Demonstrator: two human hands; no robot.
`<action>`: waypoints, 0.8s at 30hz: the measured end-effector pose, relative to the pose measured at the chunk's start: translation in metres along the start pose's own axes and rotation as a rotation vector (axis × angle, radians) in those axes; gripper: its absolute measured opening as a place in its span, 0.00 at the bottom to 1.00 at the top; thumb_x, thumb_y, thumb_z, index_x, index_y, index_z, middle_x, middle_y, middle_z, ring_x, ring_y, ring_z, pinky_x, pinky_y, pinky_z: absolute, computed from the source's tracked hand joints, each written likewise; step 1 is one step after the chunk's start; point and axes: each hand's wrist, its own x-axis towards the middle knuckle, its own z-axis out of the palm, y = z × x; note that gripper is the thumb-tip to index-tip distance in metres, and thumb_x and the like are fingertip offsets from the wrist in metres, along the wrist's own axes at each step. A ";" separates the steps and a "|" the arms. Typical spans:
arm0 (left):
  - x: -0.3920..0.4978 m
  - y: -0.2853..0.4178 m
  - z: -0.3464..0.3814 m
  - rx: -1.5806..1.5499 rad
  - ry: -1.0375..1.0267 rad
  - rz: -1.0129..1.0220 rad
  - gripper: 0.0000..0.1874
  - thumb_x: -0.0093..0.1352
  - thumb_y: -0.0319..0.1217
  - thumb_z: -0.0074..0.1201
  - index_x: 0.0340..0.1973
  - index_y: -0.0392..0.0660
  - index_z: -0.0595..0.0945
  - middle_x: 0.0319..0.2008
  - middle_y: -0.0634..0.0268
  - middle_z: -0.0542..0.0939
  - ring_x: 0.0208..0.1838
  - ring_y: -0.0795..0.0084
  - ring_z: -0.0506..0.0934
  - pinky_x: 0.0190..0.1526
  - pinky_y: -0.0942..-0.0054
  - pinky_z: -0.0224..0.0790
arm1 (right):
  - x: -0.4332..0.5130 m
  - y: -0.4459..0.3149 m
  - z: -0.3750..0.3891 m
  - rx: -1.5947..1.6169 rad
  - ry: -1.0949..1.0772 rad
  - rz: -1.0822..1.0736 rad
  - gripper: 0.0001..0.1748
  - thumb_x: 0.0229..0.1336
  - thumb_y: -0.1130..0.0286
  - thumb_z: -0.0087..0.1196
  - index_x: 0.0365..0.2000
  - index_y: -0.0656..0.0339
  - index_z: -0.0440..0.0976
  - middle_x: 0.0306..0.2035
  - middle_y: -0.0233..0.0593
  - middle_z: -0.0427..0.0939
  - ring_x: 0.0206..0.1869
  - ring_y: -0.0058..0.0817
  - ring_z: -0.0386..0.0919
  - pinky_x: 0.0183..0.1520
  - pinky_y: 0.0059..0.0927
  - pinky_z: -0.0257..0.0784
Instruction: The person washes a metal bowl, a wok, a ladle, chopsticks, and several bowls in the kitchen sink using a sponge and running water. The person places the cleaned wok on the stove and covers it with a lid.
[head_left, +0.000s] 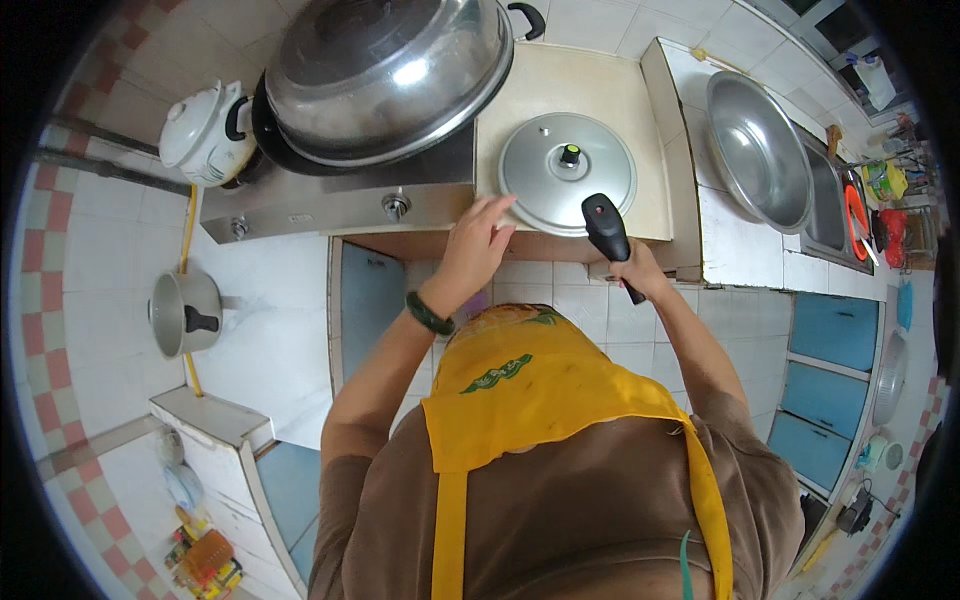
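Note:
A round aluminium pressure cooker lid lies before me over the cream counter, seen from above. A black pressure valve with a green-yellow ring stands at its centre. My right hand is closed around the long black handle, which points towards me. At the lid's near left rim, my left hand has its fingers apart and holds nothing. Whether its fingertips touch the rim cannot be told. Any pot body under the lid is hidden. A dark bangle circles my left wrist.
A large wok with a domed steel lid covers much of the gas stove. Left of it stands a white enamel pot. A grey saucepan sits on the left counter. At right, a steel basin stands beside the sink.

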 end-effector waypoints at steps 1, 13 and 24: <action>0.007 0.007 0.004 0.008 0.025 0.068 0.18 0.64 0.23 0.49 0.51 0.39 0.72 0.43 0.54 0.74 0.42 0.62 0.75 0.42 0.72 0.69 | -0.021 -0.007 -0.003 0.004 -0.018 -0.014 0.17 0.38 0.81 0.51 0.35 0.70 0.65 0.18 0.33 0.68 0.17 0.19 0.67 0.18 0.22 0.65; -0.041 0.029 -0.079 0.162 -0.105 -0.013 0.11 0.58 0.22 0.54 0.37 0.38 0.78 0.36 0.56 0.75 0.40 0.56 0.73 0.42 0.65 0.65 | -0.070 -0.070 0.047 -0.293 -0.477 -0.098 0.15 0.39 0.79 0.54 0.32 0.67 0.65 0.19 0.34 0.68 0.18 0.20 0.70 0.21 0.23 0.67; -0.165 0.005 -0.193 0.459 0.344 -0.233 0.16 0.59 0.25 0.56 0.44 0.39 0.77 0.41 0.53 0.74 0.38 0.56 0.75 0.40 0.67 0.68 | -0.020 -0.164 0.196 -0.637 -0.734 -0.465 0.21 0.38 0.78 0.57 0.37 0.68 0.66 0.23 0.45 0.74 0.22 0.29 0.75 0.24 0.29 0.71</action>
